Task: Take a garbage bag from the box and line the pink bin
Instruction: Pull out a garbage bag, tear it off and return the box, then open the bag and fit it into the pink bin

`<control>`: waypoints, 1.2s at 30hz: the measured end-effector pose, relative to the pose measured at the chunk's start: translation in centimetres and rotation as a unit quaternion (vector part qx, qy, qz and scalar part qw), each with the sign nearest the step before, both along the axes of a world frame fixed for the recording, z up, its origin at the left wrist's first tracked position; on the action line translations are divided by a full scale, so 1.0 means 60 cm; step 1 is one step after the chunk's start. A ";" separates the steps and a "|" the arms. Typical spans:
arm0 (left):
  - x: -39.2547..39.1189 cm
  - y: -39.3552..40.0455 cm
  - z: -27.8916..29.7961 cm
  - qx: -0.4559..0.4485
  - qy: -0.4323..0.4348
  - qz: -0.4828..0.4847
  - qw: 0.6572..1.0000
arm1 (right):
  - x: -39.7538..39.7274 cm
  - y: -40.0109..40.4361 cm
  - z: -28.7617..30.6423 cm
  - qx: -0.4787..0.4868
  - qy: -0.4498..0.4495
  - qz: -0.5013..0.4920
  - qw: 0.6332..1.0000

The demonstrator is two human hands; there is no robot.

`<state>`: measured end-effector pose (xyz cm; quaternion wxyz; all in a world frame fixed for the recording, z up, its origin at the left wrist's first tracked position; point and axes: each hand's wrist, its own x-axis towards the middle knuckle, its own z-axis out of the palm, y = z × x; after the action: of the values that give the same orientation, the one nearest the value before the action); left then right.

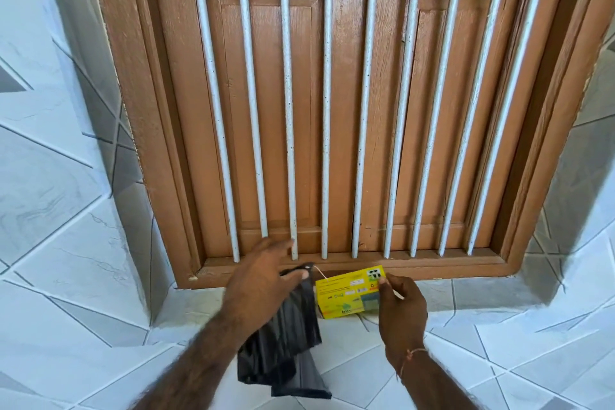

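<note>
A yellow garbage-bag box (346, 294) is held just below the window sill by my right hand (401, 309), fingers gripping its right end. My left hand (263, 283) pinches the top of a folded black garbage bag (286, 343) between thumb and fingers, the other fingers spread. The bag hangs down beside the box's left end, partly unfolded at the bottom. The pink bin is not in view.
A brown wooden shuttered window (332, 110) with several white vertical bars (289, 110) fills the wall ahead, its sill (432, 265) just above the hands. White and grey patterned tiles (66, 210) cover the wall around and below it.
</note>
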<state>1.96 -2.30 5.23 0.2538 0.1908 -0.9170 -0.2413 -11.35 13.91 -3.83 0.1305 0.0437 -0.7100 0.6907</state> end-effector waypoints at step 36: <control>0.198 0.075 0.159 0.313 0.335 -0.046 0.888 | 0.311 0.059 0.017 0.050 -0.111 0.368 0.922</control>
<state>13.87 2.22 14.77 0.4613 0.1256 -0.6625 -0.5766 7.32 17.44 -2.80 -0.2144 0.2315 -0.6873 0.6543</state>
